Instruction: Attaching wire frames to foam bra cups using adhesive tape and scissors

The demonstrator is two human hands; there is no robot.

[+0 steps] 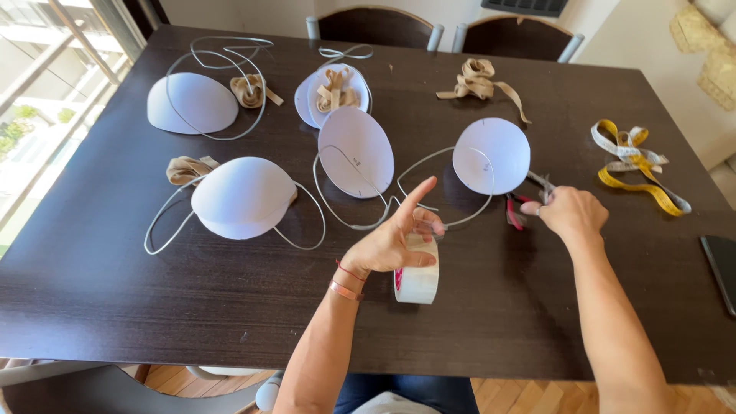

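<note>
- While the left hand curls round the tape roll standing on the worktop, keep it steady.
- Right hand is closed on red-handled scissors; lift them slowly, blades away from fingers.

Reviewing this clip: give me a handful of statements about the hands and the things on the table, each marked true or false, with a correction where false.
1. The left hand holds a roll of tape. True.
2. The right hand rests on the measuring tape. False: it is at the red-handled tool beside a white cup; the measuring tape lies apart, farther right.
3. The table is dark wood. True.
4. The white foam cups are stacked in one pile. False: they lie spread across the table.
5. A dark phone lies at the table's right edge. True.
</note>
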